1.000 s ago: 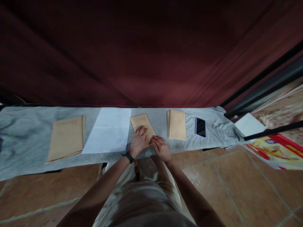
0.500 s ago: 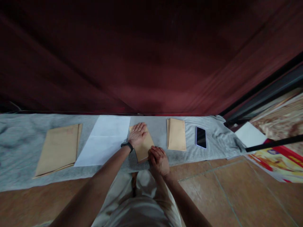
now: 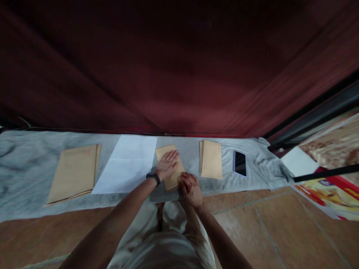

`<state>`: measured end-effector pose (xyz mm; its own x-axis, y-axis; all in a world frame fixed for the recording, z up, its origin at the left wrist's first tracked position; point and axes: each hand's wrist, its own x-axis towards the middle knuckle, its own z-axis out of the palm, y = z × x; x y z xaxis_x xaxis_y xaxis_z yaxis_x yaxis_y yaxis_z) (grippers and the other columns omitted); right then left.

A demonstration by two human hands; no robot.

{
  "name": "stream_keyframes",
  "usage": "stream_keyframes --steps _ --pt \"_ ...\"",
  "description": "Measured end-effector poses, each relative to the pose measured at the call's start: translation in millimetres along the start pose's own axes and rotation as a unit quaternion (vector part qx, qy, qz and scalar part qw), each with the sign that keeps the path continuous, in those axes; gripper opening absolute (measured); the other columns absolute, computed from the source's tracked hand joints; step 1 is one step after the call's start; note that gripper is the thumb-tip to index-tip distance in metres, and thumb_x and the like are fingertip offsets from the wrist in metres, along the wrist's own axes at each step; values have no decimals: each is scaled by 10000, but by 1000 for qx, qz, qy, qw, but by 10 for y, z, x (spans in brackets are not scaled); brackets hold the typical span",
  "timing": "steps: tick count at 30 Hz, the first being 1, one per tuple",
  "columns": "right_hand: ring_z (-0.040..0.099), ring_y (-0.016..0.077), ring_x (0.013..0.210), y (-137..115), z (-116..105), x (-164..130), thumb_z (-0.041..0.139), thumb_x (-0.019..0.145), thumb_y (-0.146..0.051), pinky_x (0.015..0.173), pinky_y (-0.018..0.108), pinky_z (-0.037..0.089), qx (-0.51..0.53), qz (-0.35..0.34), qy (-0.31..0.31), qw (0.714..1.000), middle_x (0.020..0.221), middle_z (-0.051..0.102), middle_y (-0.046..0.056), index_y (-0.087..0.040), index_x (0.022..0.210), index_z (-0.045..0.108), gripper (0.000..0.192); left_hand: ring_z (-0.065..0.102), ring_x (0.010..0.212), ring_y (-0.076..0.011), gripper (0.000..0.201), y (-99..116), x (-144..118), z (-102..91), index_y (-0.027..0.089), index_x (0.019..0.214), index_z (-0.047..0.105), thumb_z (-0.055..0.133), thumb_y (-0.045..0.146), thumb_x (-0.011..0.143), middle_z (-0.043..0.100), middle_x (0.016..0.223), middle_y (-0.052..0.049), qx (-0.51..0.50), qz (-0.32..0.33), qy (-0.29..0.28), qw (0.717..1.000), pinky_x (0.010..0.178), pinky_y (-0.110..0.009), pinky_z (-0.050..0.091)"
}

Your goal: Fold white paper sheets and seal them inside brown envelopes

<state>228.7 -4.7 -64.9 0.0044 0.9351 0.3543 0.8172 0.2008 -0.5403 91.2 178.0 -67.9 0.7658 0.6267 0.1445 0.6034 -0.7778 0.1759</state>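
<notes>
A small brown envelope (image 3: pixel 168 164) is seen lying flat on the grey cloth (image 3: pixel 28 164) that covers the surface, with the sheet of white paper (image 3: pixel 127 164) just to its left. The envelope is plain tan, rectangular and slightly turned, its far corner pointing away from the person; its upper face looks smooth and unmarked. The left hand (image 3: pixel 167 164) is laid flat on it, palm down with fingers stretched out and together, so nothing is gripped; a dark band (image 3: pixel 153 178) is worn at that wrist. The right hand (image 3: pixel 190 186) is held at the near right corner of the envelope with its fingers curled under; whether that corner is pinched cannot be told.

No writing can be read on the envelope. A faint reddish mark is visible near the top of the larger brown stack (image 3: pixel 74 172), left of the white paper, but it cannot be made out. Colourful printed material (image 3: pixel 328 190), red and yellow, lies far to the right of the envelope, its lettering too blurred to read.

Much of the envelope's middle is covered by the left hand, and its near edge is hidden by the right. A second stack of envelopes (image 3: pixel 211 158) and a dark phone (image 3: pixel 240 163) are set to the right of the envelope. The maroon curtain (image 3: pixel 179 67) behind is dim and without detail.
</notes>
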Motion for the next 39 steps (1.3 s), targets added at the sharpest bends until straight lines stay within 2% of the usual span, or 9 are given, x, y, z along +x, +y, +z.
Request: stream_keyframes --steps 4,9,14,19,23,27,33,39 --pt "550 218 1284 10 2 -15 421 1009 -221 1156 452 380 1 2 10 1000 1316 651 97 -203 1315 591 351 259 1535 -187 571 137 -122 7 151 1557 369 286 339 1025 344 1641 -74 -6 16 -5 1000 1274 -387 129" --pt "553 233 1268 8 11 -19 408 985 -192 1158 464 386 -4 8 17 1000 1301 649 112 -191 1304 589 366 286 1525 -191 562 342 -311 -18 127 1539 392 294 331 1025 369 1626 -105 -26 32 5 999 1266 -402 164" --pt "561 222 1261 11 19 -1 409 966 -161 1160 448 396 -4 8 18 1000 1273 664 100 -205 1281 606 374 330 1506 -188 545 495 -526 -22 138 1528 413 315 307 1020 411 1602 -118 -45 59 16 997 1256 -403 201" --pt "577 212 1246 14 8 7 396 987 -180 1159 436 399 13 13 11 1000 1221 689 87 -209 1215 639 335 331 1507 -207 545 662 -771 -27 118 1522 417 320 332 1030 412 1599 -132 -52 59 17 997 1253 -414 220" --pt "584 206 1245 32 -24 4 391 1004 -191 1150 439 409 33 13 14 999 1223 696 90 -204 1183 659 323 384 1479 -225 533 758 -949 -34 122 1492 460 377 359 1023 452 1574 -132 -72 41 26 996 1239 -435 282" --pt "603 195 1226 81 -83 8 421 1001 -184 1128 427 437 58 13 1 998 1229 701 83 -213 1164 675 304 486 1406 -199 451 784 -1062 -63 152 1409 554 367 182 999 571 1478 -103 -113 -1 51 992 1197 -422 377" --pt "621 191 1192 104 -66 19 466 986 -170 1071 383 476 47 18 3 999 1215 709 82 -221 1145 685 276 532 1358 -184 467 833 -1098 -128 207 1348 593 416 80 935 626 1411 -73 -163 -44 90 982 1165 -422 440" --pt "636 205 1144 42 26 48 490 981 -162 1031 383 493 -6 63 34 997 1169 714 85 -211 1171 670 267 561 1321 -191 497 835 -1097 -23 195 1317 596 408 22 891 644 1374 -79 -202 -89 126 967 1149 -419 464"
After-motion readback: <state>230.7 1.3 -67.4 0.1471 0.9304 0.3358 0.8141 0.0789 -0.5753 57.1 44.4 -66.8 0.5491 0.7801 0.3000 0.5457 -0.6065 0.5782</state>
